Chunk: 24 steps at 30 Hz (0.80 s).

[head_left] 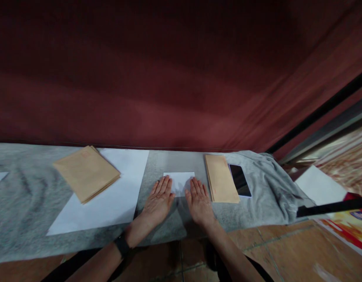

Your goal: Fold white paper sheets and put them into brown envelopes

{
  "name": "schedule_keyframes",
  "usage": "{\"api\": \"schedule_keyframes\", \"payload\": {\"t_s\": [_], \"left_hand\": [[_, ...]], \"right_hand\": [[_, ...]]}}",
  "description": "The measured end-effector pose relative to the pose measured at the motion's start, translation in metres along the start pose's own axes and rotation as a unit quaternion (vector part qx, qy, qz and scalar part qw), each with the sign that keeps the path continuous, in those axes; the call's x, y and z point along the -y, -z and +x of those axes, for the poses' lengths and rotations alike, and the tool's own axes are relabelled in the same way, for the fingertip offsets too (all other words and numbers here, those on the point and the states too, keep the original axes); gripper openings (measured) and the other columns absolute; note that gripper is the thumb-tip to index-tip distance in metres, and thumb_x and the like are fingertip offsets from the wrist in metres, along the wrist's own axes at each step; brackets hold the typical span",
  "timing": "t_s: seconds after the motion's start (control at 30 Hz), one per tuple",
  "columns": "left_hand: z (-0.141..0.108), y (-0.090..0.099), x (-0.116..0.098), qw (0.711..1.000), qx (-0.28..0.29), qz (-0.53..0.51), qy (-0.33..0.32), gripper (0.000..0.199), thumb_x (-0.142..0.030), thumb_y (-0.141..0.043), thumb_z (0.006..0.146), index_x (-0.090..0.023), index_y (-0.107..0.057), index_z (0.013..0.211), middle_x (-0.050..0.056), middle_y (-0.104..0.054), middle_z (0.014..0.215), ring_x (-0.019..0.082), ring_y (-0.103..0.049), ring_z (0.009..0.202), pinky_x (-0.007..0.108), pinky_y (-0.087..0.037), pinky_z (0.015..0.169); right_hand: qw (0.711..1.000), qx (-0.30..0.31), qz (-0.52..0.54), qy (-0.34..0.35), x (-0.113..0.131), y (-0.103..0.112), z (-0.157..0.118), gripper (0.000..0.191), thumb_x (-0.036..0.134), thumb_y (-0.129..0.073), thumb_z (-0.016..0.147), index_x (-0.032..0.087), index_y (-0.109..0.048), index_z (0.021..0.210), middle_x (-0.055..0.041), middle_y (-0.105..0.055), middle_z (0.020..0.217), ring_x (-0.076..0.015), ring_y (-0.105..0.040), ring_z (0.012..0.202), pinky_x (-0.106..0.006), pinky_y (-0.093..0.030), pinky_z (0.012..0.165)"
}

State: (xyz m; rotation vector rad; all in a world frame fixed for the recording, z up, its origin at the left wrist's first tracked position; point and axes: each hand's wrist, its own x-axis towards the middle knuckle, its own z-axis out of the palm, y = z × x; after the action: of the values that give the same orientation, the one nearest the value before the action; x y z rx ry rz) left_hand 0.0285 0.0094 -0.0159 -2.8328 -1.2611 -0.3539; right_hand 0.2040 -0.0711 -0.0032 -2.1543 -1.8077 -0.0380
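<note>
A small white sheet of paper (181, 183) lies flat on the grey cloth between my hands. My left hand (159, 199) rests palm down over its left edge, fingers stretched out. Over the right edge lies my right hand (199, 199), also flat with the fingers extended. Just right of that hand is a stack of brown envelopes (223, 178). Farther off on the left, a second pile of brown envelopes (87, 172) sits askew on a large white sheet (116, 209).
A phone (240, 180) lies right of the envelopes on the grey cloth (265, 188). A dark red curtain (157, 98) hangs behind the table. Black bars (321, 111), a white panel (320, 184) and a colourful printed box (349, 227) stand at right. Tiled floor (289, 250) shows in front.
</note>
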Motion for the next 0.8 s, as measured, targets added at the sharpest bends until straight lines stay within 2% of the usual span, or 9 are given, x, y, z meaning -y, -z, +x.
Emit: {"api": "schedule_keyframes", "payload": {"t_s": [0.07, 0.17, 0.27, 0.37, 0.5, 0.6, 0.8], "left_hand": [[0.003, 0.001, -0.01, 1.0, 0.002, -0.009, -0.014, 0.057, -0.037, -0.039, 0.101, -0.01, -0.042, 0.151, 0.016, -0.039, 0.16, 0.028, -0.032, 0.151, 0.051, -0.024, 0.124], [0.007, 0.004, -0.019, 0.999, 0.023, -0.013, -0.042, 0.054, -0.033, -0.04, 0.1, -0.015, -0.043, 0.151, 0.013, -0.041, 0.16, 0.028, -0.031, 0.151, 0.058, -0.021, 0.123], [0.009, 0.005, -0.015, 0.998, 0.039, -0.009, -0.058, 0.053, -0.029, -0.038, 0.101, -0.017, -0.041, 0.152, 0.012, -0.043, 0.159, 0.027, -0.034, 0.15, 0.059, -0.025, 0.122], [0.01, 0.003, -0.006, 0.997, 0.042, -0.002, -0.072, 0.051, -0.028, -0.037, 0.102, -0.019, -0.042, 0.151, 0.01, -0.045, 0.158, 0.025, -0.036, 0.149, 0.056, -0.029, 0.121], [0.009, 0.001, 0.0, 0.996, 0.04, 0.006, -0.074, 0.05, -0.025, -0.04, 0.101, -0.015, -0.045, 0.149, 0.011, -0.045, 0.158, 0.024, -0.037, 0.149, 0.049, -0.031, 0.121], [0.007, 0.004, 0.0, 0.996, 0.033, 0.009, -0.078, 0.05, -0.025, -0.039, 0.1, -0.013, -0.045, 0.149, 0.013, -0.045, 0.157, 0.024, -0.036, 0.149, 0.049, -0.03, 0.122], [0.007, 0.004, -0.009, 0.998, -0.003, -0.005, -0.07, 0.054, -0.028, -0.035, 0.101, -0.006, -0.042, 0.15, 0.019, -0.045, 0.156, 0.026, -0.038, 0.148, 0.048, -0.03, 0.123]], "right_hand": [[0.999, 0.007, 0.031, 0.024, 0.002, -0.002, 0.011, 0.055, 0.037, -0.028, 0.107, 0.009, -0.042, 0.153, -0.0149, -0.039, 0.16, -0.0266, -0.033, 0.15, -0.048, -0.029, 0.121], [0.998, -0.008, 0.056, 0.04, 0.003, -0.009, 0.032, 0.052, 0.035, -0.031, 0.107, 0.011, -0.045, 0.151, -0.0145, -0.039, 0.16, -0.0265, -0.031, 0.151, -0.049, -0.031, 0.12], [0.997, -0.039, 0.058, 0.035, -0.001, -0.014, 0.051, 0.047, 0.027, -0.034, 0.105, 0.009, -0.051, 0.145, -0.0175, -0.053, 0.149, -0.027, -0.043, 0.143, -0.049, -0.037, 0.116], [0.996, -0.053, 0.052, 0.049, -0.006, -0.015, 0.061, 0.041, 0.02, -0.038, 0.103, 0.012, -0.057, 0.138, -0.016, -0.063, 0.134, -0.0253, -0.054, 0.127, -0.046, -0.042, 0.112], [0.996, -0.053, 0.036, 0.058, -0.01, -0.012, 0.062, 0.036, 0.018, -0.045, 0.1, 0.015, -0.06, 0.133, -0.0144, -0.065, 0.124, -0.024, -0.058, 0.117, -0.043, -0.044, 0.109], [0.997, -0.05, 0.035, 0.051, -0.01, -0.01, 0.061, 0.035, 0.018, -0.046, 0.1, 0.015, -0.06, 0.133, -0.0138, -0.065, 0.123, -0.0231, -0.058, 0.116, -0.042, -0.044, 0.109], [0.995, -0.048, 0.079, 0.048, 0.009, -0.009, 0.049, 0.044, 0.022, -0.034, 0.105, 0.013, -0.054, 0.142, -0.0151, -0.058, 0.144, -0.0233, -0.046, 0.139, -0.048, -0.034, 0.119]]}}
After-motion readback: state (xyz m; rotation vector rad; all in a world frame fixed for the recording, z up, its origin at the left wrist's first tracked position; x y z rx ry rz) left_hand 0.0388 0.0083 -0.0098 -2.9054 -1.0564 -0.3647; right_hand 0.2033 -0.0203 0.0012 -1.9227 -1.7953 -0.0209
